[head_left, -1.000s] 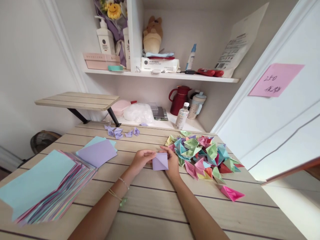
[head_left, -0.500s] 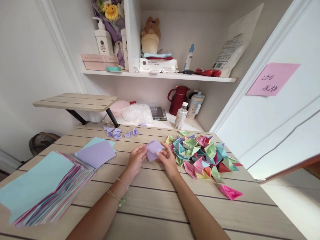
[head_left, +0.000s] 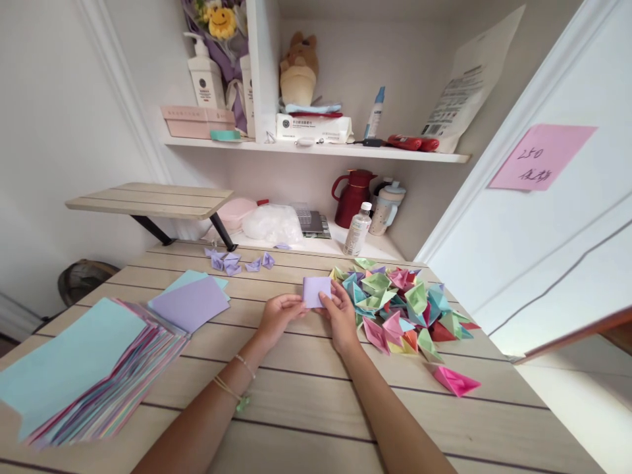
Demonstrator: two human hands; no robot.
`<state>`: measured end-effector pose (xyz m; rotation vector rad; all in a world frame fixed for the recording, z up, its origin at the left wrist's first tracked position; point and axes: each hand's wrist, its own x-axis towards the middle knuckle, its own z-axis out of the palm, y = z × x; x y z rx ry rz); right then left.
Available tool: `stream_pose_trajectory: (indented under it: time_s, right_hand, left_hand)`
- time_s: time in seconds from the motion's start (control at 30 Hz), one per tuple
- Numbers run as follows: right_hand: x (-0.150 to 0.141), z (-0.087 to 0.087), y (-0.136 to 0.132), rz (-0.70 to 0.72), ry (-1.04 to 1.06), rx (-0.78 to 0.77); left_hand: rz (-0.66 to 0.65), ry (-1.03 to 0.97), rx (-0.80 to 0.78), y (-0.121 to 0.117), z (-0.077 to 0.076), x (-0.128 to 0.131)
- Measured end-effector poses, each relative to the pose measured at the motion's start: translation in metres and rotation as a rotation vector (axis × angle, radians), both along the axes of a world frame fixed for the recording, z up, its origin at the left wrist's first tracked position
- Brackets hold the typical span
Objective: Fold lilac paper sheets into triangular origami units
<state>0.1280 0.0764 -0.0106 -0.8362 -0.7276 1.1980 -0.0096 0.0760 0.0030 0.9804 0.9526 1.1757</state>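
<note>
A small purple sheet of paper [head_left: 315, 290], folded to a rectangle, is held just above the table between both hands. My left hand [head_left: 280, 315] pinches its lower left corner. On the other side, my right hand [head_left: 342, 313] grips the right part, thumb on the front face and fingers behind. Right beside that hand lies a heap of folded paper boats [head_left: 378, 283] in green, pink, blue and other colours. Several small purple folded papers [head_left: 231, 264] sit farther back on the left.
At left lie a fanned stack of coloured paper [head_left: 74, 362] and a loose purple sheet [head_left: 190, 303]. A raised wooden stand [head_left: 148, 199] is at the back left. A clear bottle [head_left: 357, 230] and a red jug [head_left: 352, 199] stand behind the table [head_left: 296, 395].
The purple paper has gone from a tilted, partly opened shape to a flat folded rectangle, turned level and shifted slightly right. Both hands moved a little to the right with it.
</note>
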Motion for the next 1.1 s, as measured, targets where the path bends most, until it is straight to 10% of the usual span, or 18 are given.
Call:
stream_pose_trajectory:
  time_s: [1.1]
  right_hand:
    - [0.0015, -0.0058, -0.0007, 0.205, -0.228, 0.023]
  left_hand:
    - [0.012, -0.057, -0.015, 0.0056, -0.0017, -0.0035]
